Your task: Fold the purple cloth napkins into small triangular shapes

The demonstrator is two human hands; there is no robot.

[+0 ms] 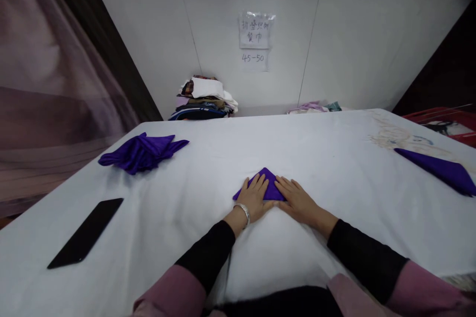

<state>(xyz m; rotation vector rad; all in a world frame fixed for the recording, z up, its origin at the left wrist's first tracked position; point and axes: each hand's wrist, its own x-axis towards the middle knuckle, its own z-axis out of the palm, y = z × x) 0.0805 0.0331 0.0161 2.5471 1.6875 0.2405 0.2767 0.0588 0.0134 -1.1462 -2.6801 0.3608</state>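
In front of me a purple napkin lies folded into a flat triangle, its point facing away from me. My left hand rests flat on its left half, fingers stretched out, with a silver bracelet at the wrist. On the right edge of the same cloth lies my right hand, also flat with fingers extended. Both thumbs meet near the triangle's lower edge. The palms and fingers cover part of the napkin's sides.
The white-covered table carries a crumpled purple cloth pile at far left, a black phone-like slab nearer me, and a folded purple cloth at right. Stacked clothes and a wall sign stand behind.
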